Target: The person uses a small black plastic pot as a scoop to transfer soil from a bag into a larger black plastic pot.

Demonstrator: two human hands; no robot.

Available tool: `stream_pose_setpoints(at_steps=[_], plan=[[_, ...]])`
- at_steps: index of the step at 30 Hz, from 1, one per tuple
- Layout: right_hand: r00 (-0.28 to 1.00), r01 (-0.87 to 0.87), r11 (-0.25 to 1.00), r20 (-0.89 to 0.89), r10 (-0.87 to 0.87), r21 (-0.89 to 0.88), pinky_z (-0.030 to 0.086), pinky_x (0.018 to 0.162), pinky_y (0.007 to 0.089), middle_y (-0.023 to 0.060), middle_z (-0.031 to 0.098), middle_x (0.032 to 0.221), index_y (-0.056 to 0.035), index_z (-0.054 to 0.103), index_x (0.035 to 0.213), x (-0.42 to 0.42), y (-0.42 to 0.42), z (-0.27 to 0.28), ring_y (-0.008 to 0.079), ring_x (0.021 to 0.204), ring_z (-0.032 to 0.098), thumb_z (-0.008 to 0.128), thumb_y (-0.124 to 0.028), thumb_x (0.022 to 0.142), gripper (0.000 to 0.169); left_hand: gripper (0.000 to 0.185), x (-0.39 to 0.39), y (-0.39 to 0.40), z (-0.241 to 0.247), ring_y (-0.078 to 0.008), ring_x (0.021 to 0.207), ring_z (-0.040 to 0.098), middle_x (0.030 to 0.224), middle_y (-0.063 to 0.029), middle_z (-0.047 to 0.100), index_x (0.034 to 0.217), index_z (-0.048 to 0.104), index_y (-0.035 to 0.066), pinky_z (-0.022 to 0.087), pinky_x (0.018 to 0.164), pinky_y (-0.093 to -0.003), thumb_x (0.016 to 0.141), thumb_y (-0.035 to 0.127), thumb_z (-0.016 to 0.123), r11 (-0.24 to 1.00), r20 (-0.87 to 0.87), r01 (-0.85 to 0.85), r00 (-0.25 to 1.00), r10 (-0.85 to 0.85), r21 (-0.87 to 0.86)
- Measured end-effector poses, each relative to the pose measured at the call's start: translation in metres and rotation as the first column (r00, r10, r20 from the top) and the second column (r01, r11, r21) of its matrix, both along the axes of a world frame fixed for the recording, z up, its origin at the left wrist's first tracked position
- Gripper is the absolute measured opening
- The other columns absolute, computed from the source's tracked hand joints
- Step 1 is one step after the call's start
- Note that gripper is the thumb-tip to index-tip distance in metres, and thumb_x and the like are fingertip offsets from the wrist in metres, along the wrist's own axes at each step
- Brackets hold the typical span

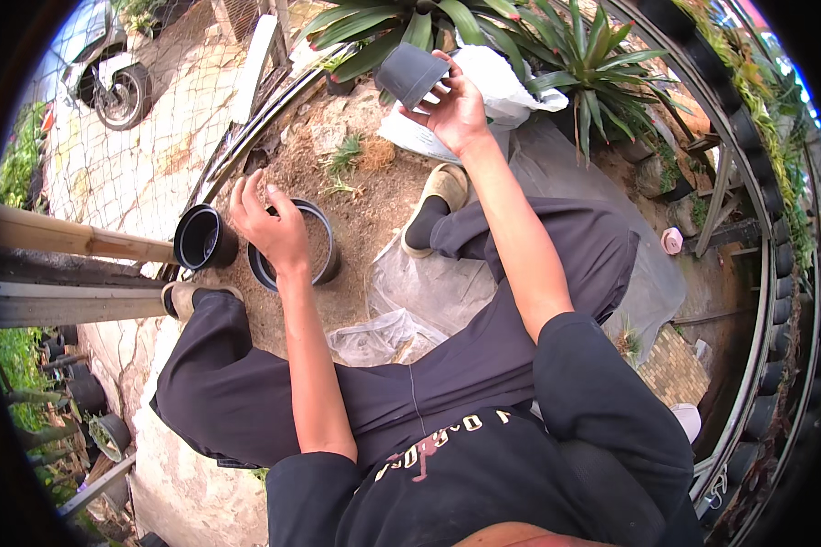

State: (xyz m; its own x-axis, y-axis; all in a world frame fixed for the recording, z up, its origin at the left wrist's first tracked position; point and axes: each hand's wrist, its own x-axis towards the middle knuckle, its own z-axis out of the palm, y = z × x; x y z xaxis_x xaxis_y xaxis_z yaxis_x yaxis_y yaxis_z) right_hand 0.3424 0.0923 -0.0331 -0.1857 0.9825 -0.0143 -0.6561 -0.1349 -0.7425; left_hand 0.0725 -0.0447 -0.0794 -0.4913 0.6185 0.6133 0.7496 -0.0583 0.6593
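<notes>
My right hand (460, 113) holds a small black plastic plant pot (410, 74), tipped on its side, with the fingers at its rim. Behind that hand lies a white plastic sack (496, 78) with print on it. My left hand (268, 222) hovers with fingers apart and nothing in them. Beneath it stands a larger black pot (328, 263) with brown soil inside, partly hidden by the hand and wrist. Just left of this pot is another black pot (205, 237), its dark inside showing. A grass tuft (345, 154) with dry brown roots lies on the soil between the hands.
Clear plastic sheeting (438, 287) covers the ground around my right shoe (445, 195). Bromeliad plants (585, 75) spread their leaves at the top. Wire netting (171, 75) and bamboo poles (82, 239) border the left side. Beyond the netting is a motorcycle (113, 85).
</notes>
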Motion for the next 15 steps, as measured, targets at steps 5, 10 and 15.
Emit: stream_pose_setpoints(at_steps=[5,10,15], plan=[[0.801,0.191,0.858,0.429,-0.417,0.477,0.064,0.055,0.0423,0.0056,0.07,0.094,-0.0175,0.051,0.137,0.06,0.034,0.055,0.019,0.076,0.072,0.055,-0.01,0.103,0.035,0.028,0.067,0.021,0.05,-0.0362,0.124,0.054,0.126,-0.0212,0.059,0.122,0.064,-0.001,0.042,0.107,-0.0454,0.096,0.008,0.06,0.911,0.038,0.41,0.911,-0.411,0.034],[0.263,0.215,0.725,0.676,-0.688,0.654,0.047,0.039,0.0247,0.003,0.066,0.068,-0.0039,0.056,0.129,0.139,0.064,0.091,0.0088,0.048,0.06,0.06,-0.022,0.103,0.031,0.033,0.127,0.054,0.066,-0.0399,0.117,0.058,0.123,-0.0227,0.059,0.126,0.061,0.002,0.046,0.102,-0.0466,0.094,0.009,0.062,0.745,-0.015,0.667,0.745,-0.667,0.021],[-0.343,0.152,0.639,0.647,-0.681,0.754,0.055,0.083,0.0585,0.0254,0.073,0.09,-0.0222,0.059,0.133,0.186,0.073,0.055,0.0479,0.092,0.069,0.055,-0.025,0.094,0.039,0.048,0.188,0.099,0.067,-0.0416,0.109,0.061,0.117,-0.0224,0.061,0.14,0.053,0.01,0.05,0.092,-0.0481,0.094,0.013,0.063,0.552,-0.052,0.833,0.549,-0.834,-0.042]])
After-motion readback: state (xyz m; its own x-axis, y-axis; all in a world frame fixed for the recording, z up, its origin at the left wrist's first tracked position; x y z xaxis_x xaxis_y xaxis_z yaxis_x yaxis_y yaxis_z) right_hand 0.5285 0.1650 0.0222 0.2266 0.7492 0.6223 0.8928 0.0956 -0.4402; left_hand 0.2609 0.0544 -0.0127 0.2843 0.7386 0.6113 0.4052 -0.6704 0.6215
